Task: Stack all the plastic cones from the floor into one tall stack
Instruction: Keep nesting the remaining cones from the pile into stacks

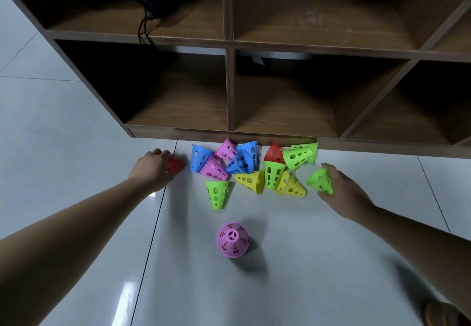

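Barely started: gripping red cone (174,165) in left hand (151,170), green cone (319,181) in right hand (349,195); upright pink cone (233,239) alone, other cones (251,180) scattered on floor (76,134).

Counting cones on floor by colour.
- Pink cones (233,239): three showing, one standing alone at lower centre, two lying in pile.
- Blue cones (198,159): three, all lying in left part of pile.
- Green cones (216,193): five showing, two overlapping at pile's upper right.
- Red cones (274,152): two.
- Yellow cones (251,180): two showing plainly, third possibly nesting inside right one.

Hands reaching in: two, left hand (153,170) and right hand (346,193).

Shelf (230,83): one, six compartments showing.
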